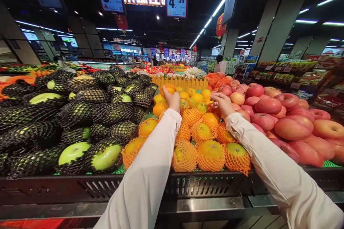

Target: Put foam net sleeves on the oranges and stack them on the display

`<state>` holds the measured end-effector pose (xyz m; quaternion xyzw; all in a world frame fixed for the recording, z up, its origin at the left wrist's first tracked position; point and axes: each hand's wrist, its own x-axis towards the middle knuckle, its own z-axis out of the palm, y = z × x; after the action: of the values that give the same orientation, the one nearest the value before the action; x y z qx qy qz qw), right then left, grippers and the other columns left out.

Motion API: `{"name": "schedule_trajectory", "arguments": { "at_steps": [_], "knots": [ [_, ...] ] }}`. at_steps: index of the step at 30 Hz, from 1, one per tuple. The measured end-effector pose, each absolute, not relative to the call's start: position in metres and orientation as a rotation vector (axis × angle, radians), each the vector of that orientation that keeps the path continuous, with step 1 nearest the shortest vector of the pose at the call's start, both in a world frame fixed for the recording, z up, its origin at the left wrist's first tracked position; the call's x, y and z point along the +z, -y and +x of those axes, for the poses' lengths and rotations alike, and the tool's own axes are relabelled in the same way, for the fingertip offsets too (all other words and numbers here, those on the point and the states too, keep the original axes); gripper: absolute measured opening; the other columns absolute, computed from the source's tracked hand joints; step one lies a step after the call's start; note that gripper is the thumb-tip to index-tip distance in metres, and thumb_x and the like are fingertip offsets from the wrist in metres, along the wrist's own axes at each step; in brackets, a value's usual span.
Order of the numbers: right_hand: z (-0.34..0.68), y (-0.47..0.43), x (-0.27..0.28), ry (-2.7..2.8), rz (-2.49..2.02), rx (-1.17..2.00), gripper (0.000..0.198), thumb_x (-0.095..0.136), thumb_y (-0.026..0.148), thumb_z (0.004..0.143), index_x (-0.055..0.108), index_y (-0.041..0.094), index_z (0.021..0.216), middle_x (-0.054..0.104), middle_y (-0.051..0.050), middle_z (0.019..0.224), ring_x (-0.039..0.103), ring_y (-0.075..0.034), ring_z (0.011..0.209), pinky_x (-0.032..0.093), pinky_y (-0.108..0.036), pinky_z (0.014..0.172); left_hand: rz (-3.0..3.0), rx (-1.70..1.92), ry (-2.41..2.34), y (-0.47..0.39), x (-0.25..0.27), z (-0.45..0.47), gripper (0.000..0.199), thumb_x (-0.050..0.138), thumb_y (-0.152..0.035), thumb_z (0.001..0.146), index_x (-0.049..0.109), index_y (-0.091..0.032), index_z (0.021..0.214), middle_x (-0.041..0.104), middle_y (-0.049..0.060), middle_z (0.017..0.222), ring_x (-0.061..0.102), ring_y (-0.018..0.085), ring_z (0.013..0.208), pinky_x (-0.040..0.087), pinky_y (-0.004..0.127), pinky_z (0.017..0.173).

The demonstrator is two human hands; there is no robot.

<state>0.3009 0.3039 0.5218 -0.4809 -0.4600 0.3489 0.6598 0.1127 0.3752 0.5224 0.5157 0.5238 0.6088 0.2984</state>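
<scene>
Shop shelves [285, 74] stand off to the right. Oranges [210, 150] lie heaped between green apples [106, 157] and red apples [268, 106]. The left hand [172, 99] is at an upper orange [170, 88], fingers hidden, so I cannot tell whether it grips; the right hand [223, 103] is loosely open above the heap's right edge. One nudge could roll loosely stacked oranges over the tray's rim [204, 185].

Head cam, fwd & down.
</scene>
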Motion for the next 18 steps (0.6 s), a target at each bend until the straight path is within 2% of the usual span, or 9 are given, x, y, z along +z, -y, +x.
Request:
{"name": "schedule_trajectory", "arguments": {
  "at_steps": [2,4,6,7,10,13,16,18],
  "knots": [
    [0.299,-0.302,0.524,1.005,-1.094,0.792,0.015,0.069,0.019,0.073,0.059,0.013,0.082,0.06,0.003,0.069,0.054,-0.004,0.044,0.035,-0.013,0.041,1.389,1.622,-1.204,-0.377,0.524,0.117,0.086,0.045,-0.003,0.082,0.012,-0.021,0.159,0.032,0.014,0.164,0.044,0.013,0.144,0.046,0.025,0.108],
    [0.298,-0.301,0.525,1.001,-1.097,0.802,0.016,0.07,0.019,0.072,0.059,0.013,0.081,0.06,0.003,0.067,0.054,-0.004,0.043,0.035,-0.013,0.041,1.438,1.578,-1.046,-0.379,0.523,0.122,0.073,0.046,-0.003,0.081,0.037,-0.019,0.151,0.049,0.012,0.154,0.053,0.014,0.137,0.047,0.025,0.106],
    [0.298,-0.302,0.524,1.012,-1.104,0.821,0.017,0.072,0.021,0.071,0.059,0.014,0.08,0.06,0.003,0.066,0.054,-0.004,0.044,0.034,-0.013,0.041,1.559,1.499,-0.99,-0.38,0.52,0.127,0.051,0.048,-0.006,0.081,0.062,-0.015,0.129,0.066,0.011,0.136,0.062,0.016,0.125,0.048,0.027,0.105],
    [0.299,-0.303,0.523,1.017,-1.108,0.829,0.019,0.073,0.022,0.07,0.06,0.014,0.08,0.061,0.003,0.067,0.054,-0.004,0.044,0.034,-0.013,0.041,1.625,1.461,-0.99,-0.381,0.517,0.129,0.041,0.049,-0.008,0.081,0.069,-0.014,0.116,0.071,0.011,0.126,0.065,0.017,0.119,0.048,0.028,0.105],
    [0.302,-0.307,0.519,1.076,-1.116,0.854,0.026,0.077,0.03,0.066,0.06,0.016,0.08,0.062,0.002,0.069,0.053,-0.005,0.046,0.036,-0.016,0.043,1.88,1.309,-1.049,-0.38,0.511,0.132,0.029,0.052,-0.013,0.08,0.076,-0.016,0.096,0.076,0.01,0.108,0.069,0.021,0.108,0.048,0.035,0.105],
    [0.302,-0.308,0.513,1.391,-1.185,0.905,0.037,0.08,0.045,0.062,0.062,0.016,0.077,0.063,0.001,0.069,0.055,-0.007,0.053,0.042,-0.02,0.052,2.249,1.048,-1.243,-0.371,0.509,0.131,0.026,0.058,-0.021,0.08,0.079,-0.021,0.096,0.075,0.011,0.108,0.061,0.029,0.119,0.041,0.043,0.111],
    [0.301,-0.306,0.51,1.876,-1.251,0.827,0.045,0.08,0.055,0.06,0.065,0.016,0.078,0.066,-0.001,0.075,0.056,-0.008,0.065,0.043,-0.022,0.063,2.387,0.815,-1.468,-0.36,0.511,0.131,0.029,0.057,-0.028,0.083,0.078,-0.025,0.103,0.071,0.011,0.116,0.048,0.032,0.133,0.029,0.048,0.119],
    [0.301,-0.303,0.509,2.06,-1.275,0.733,0.05,0.075,0.06,0.065,0.067,0.015,0.087,0.067,-0.002,0.082,0.055,-0.009,0.071,0.042,-0.023,0.067,2.35,0.753,-1.561,-0.355,0.514,0.134,0.029,0.053,-0.03,0.086,0.078,-0.024,0.099,0.072,0.011,0.117,0.044,0.033,0.136,0.016,0.056,0.123]
  ]
}}
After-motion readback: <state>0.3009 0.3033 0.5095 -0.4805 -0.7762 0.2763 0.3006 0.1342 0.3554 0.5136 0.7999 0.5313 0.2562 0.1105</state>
